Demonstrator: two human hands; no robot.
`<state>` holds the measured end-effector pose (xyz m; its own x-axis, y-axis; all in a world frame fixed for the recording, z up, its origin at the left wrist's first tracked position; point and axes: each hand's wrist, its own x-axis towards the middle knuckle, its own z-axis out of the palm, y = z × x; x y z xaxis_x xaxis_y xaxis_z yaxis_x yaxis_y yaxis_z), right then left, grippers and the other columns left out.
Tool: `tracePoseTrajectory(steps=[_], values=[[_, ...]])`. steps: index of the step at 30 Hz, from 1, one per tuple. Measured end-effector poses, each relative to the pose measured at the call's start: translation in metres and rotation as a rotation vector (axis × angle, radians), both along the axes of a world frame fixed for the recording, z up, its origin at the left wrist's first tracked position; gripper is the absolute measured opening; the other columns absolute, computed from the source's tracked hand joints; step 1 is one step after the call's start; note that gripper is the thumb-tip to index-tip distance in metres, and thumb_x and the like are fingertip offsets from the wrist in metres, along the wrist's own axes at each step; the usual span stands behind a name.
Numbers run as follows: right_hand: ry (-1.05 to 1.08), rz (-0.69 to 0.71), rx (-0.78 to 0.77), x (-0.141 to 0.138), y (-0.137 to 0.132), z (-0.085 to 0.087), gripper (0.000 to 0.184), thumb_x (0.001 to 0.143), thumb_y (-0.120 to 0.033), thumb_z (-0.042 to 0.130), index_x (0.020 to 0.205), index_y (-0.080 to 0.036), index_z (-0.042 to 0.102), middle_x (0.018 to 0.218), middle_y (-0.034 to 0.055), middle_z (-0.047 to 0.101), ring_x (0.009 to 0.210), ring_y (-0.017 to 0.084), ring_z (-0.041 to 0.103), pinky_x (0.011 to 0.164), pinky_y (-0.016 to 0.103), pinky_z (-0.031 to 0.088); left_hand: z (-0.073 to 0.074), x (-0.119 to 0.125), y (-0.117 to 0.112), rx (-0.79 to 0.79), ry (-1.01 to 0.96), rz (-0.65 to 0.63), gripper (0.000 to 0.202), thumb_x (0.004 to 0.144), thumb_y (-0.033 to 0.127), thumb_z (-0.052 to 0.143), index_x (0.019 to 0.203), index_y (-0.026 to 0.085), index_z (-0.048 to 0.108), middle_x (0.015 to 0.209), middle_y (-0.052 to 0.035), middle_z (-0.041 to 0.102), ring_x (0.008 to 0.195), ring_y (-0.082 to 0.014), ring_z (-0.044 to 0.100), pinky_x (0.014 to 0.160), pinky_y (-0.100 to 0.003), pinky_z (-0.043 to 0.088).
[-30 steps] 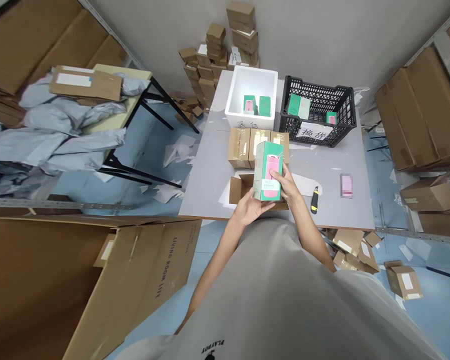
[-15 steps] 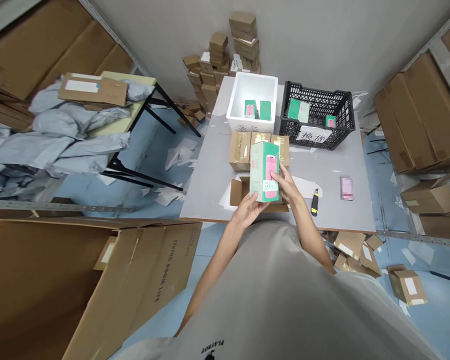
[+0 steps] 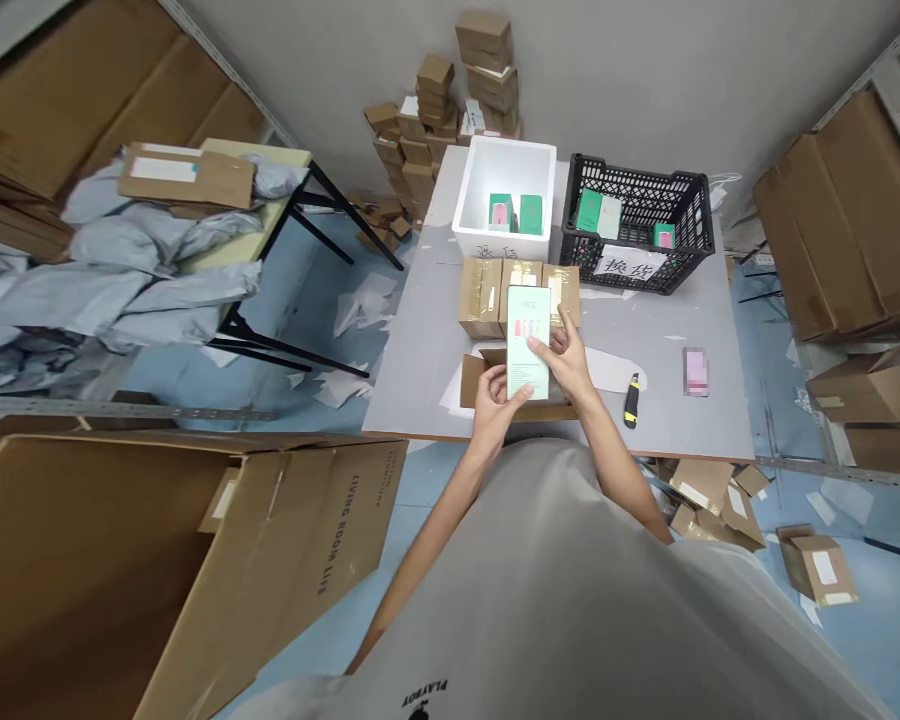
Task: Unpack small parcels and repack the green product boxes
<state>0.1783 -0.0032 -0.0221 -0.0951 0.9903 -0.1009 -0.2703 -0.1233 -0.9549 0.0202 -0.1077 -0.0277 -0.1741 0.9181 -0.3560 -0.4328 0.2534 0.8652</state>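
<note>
A tall pale-green product box (image 3: 528, 362) is held upright above the near edge of the table, a printed side with small coloured pictures facing me. My left hand (image 3: 493, 405) grips its lower left, thumb on the front. On the right side my right hand (image 3: 564, 362) closes on it, thumb pressed against the face. Behind and below the box lies an opened cardboard carton (image 3: 474, 382), partly hidden by my hands. Just beyond stand three small taped cartons (image 3: 481, 300) in a row.
A white foam bin (image 3: 466, 205) and a black plastic crate (image 3: 630, 270) hold green boxes at the back. A yellow-and-black utility knife (image 3: 631, 402) and a pink item (image 3: 695, 372) lie right. A large open carton (image 3: 307, 540) stands left, beside a side table (image 3: 285, 200) with grey parcels.
The product box has been turned in my hands, from the face with a large pink bottle picture to a paler side. Both hands have shifted their hold slightly.
</note>
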Motion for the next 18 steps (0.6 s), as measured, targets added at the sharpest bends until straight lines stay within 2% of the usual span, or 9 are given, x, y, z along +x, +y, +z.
tracePoseTrajectory(steps=[5,8,11,13,16,18], values=[[0.106,0.035,-0.094,0.007,-0.003,0.005,0.142,0.071,-0.072,0.112,0.188,-0.033,0.043,0.143,0.0095,0.089,0.143,0.038,0.082,0.123,0.056,0.071,-0.003,-0.014,0.005,-0.093,-0.431,-0.212,0.072,0.091,0.067,0.100,0.140,0.021,0.076,0.147,-0.0192,0.085,0.155,-0.0458,0.073,0.130,-0.068,0.061],[0.177,0.091,-0.119,0.008,-0.005,0.011,0.126,0.072,-0.068,0.112,0.179,-0.033,0.055,0.150,0.0083,0.087,0.146,0.037,0.081,0.121,0.054,0.073,-0.006,-0.015,0.004,-0.135,-0.567,-0.289,0.066,0.095,0.062,0.097,0.143,0.020,0.079,0.149,-0.0184,0.086,0.158,-0.0466,0.071,0.134,-0.070,0.057],[0.207,0.148,-0.105,0.008,-0.004,0.014,0.111,0.075,-0.067,0.111,0.170,-0.034,0.063,0.156,0.0075,0.085,0.151,0.037,0.079,0.120,0.053,0.073,-0.010,-0.010,0.002,-0.131,-0.546,-0.225,0.057,0.092,0.048,0.100,0.140,0.023,0.080,0.142,-0.0145,0.088,0.153,-0.0425,0.075,0.133,-0.065,0.060],[0.199,0.168,-0.105,0.009,-0.002,0.013,0.106,0.077,-0.070,0.108,0.167,-0.034,0.066,0.155,0.0074,0.085,0.152,0.038,0.078,0.122,0.054,0.072,-0.010,-0.008,0.002,-0.104,-0.477,-0.173,0.055,0.088,0.045,0.105,0.132,0.022,0.082,0.135,-0.0133,0.090,0.144,-0.0399,0.080,0.128,-0.060,0.064],[0.170,0.157,-0.106,0.011,0.001,0.007,0.110,0.078,-0.077,0.105,0.171,-0.034,0.064,0.156,0.0080,0.085,0.153,0.037,0.077,0.129,0.055,0.068,-0.009,-0.008,0.004,-0.057,-0.345,-0.131,0.061,0.079,0.048,0.113,0.126,0.021,0.084,0.131,-0.0130,0.090,0.128,-0.0363,0.086,0.119,-0.053,0.069],[0.140,0.142,-0.091,0.012,0.002,0.003,0.117,0.079,-0.079,0.105,0.178,-0.037,0.058,0.163,0.0082,0.081,0.155,0.035,0.076,0.135,0.057,0.063,-0.008,-0.009,0.006,-0.032,-0.256,-0.091,0.068,0.075,0.050,0.116,0.129,0.022,0.084,0.135,-0.0126,0.090,0.124,-0.0345,0.087,0.115,-0.050,0.070]])
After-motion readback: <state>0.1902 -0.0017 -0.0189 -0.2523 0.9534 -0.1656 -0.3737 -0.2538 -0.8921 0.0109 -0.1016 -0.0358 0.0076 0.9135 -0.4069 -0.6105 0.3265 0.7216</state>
